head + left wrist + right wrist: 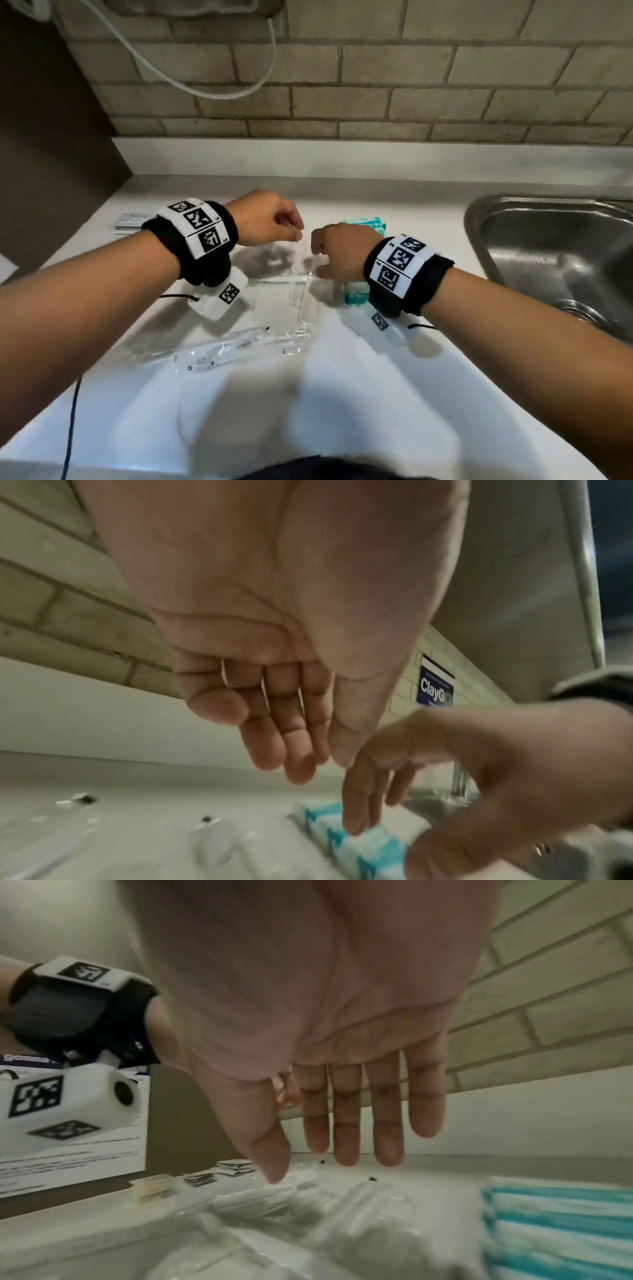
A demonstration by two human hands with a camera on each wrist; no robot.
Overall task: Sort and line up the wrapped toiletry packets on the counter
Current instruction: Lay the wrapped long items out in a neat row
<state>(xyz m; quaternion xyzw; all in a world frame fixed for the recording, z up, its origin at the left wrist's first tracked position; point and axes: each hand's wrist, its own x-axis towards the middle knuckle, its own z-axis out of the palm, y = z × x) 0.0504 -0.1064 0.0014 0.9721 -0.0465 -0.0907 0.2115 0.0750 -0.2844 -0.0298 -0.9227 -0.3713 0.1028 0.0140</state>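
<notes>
counter [376, 394]: smooth white, faint sheen, under my arms
clear packets [239, 346]: glossy see-through plastic film, crinkled, on the counter near me
teal-and-white packets [555, 1229]: soft-looking printed wrap, just right of the clear packets
flat sachets [202, 1179]: small stacked sachets with a dull finish, at the counter's left end
sink [555, 260]: brushed metal, dull shine, set in the counter's right side
wall [376, 75]: matt, rough beige brick-shaped tiles behind the counter
wrist bands [191, 236]: black cloth with matt white plastic plates
</notes>
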